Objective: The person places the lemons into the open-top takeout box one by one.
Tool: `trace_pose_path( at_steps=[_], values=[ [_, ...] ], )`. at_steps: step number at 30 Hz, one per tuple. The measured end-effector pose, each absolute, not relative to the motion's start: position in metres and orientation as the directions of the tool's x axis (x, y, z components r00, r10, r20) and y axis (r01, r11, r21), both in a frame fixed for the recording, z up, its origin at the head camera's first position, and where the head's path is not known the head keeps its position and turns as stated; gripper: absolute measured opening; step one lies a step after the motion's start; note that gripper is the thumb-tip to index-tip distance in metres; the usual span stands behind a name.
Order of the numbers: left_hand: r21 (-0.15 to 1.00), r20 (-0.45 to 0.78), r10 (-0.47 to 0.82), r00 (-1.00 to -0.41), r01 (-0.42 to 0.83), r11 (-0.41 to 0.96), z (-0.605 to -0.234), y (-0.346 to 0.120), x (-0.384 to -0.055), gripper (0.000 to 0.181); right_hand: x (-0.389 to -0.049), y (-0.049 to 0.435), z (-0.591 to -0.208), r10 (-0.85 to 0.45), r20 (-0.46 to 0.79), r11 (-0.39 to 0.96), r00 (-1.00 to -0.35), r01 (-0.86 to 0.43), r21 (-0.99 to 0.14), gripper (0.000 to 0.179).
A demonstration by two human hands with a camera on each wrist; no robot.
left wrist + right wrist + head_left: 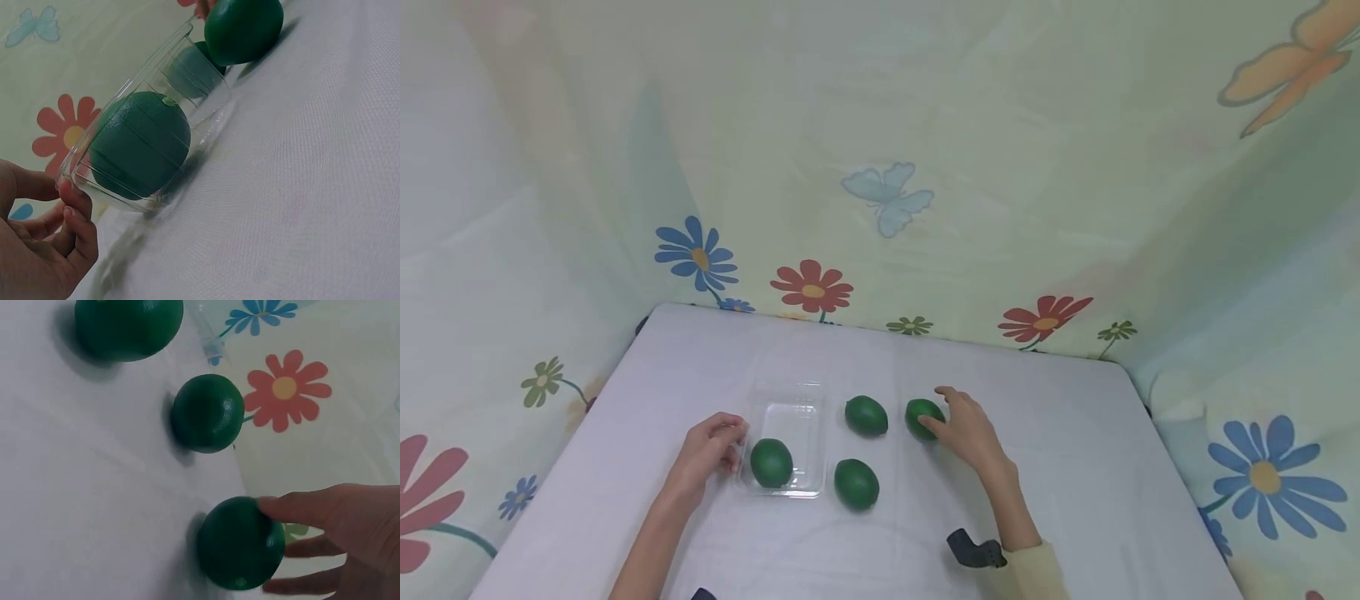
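Observation:
My left hand point(706, 454) pinches the near-left rim of a clear plastic container point(805, 437) between thumb and fingers, as the left wrist view shows. One green lime point(771, 463) sits inside the container, at its near-left part. With fingers spread, my right hand point(967, 429) is at another lime point(919, 418) on the table. In the right wrist view, the thumb point(290, 507) meets the edge of that lime point(240, 544), while the other fingers extend past its far side. Two more limes, one farther point(867, 416) and one nearer point(857, 485), lie between the container and my right hand.
A white cloth covers the table point(1075, 458). A curtain point(1000, 167) printed with flowers and butterflies stands behind the table and at both sides. A black strap piece point(976, 550) shows at my right wrist, beside a pale yellow sleeve point(1036, 571).

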State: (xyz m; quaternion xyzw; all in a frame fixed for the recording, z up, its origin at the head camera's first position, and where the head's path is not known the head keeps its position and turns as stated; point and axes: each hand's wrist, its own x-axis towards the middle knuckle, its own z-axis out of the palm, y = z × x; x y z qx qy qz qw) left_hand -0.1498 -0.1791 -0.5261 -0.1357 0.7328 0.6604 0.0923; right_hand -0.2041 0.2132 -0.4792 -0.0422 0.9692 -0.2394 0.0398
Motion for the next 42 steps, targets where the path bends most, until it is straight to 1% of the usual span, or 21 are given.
trace_pose_path(
  at_steps=[5,11,14,24,30,36,42],
  values=[
    [0.943,-0.304,-0.083,-0.949,-0.312,0.115,-0.526,-0.179,-0.15,0.033,-0.219,0.204,-0.479,-0.131,-0.162,0.894,-0.978,-0.045,-0.446,0.063],
    [0.943,-0.303,-0.084,-0.949,-0.312,0.116,-0.526,-0.179,-0.149,0.032,-0.223,0.195,-0.484,-0.147,-0.187,0.889,-0.971,-0.047,-0.455,0.054],
    [0.942,-0.308,-0.086,-0.948,-0.316,0.11,-0.526,-0.179,-0.149,0.032,-0.223,0.194,-0.486,-0.147,-0.177,0.882,-0.973,-0.048,-0.468,0.052],
    [0.939,-0.323,-0.085,-0.943,-0.33,0.099,-0.525,-0.18,-0.149,0.033,-0.214,0.201,-0.486,-0.11,-0.14,0.86,-0.984,-0.023,-0.51,0.056],
    [0.936,-0.326,-0.088,-0.941,-0.334,0.107,-0.525,-0.181,-0.149,0.033,-0.201,0.205,-0.482,-0.093,-0.095,0.814,-0.991,-0.021,-0.58,0.052],
    [0.938,-0.323,-0.081,-0.943,-0.33,0.103,-0.523,-0.18,-0.149,0.034,-0.186,0.204,-0.473,-0.071,-0.038,0.771,-0.997,-0.03,-0.636,0.055],
    [0.94,-0.321,-0.074,-0.944,-0.327,0.097,-0.524,-0.179,-0.149,0.034,-0.177,0.193,-0.459,-0.098,0.0,0.689,-0.995,-0.068,-0.722,0.054]
  ],
)
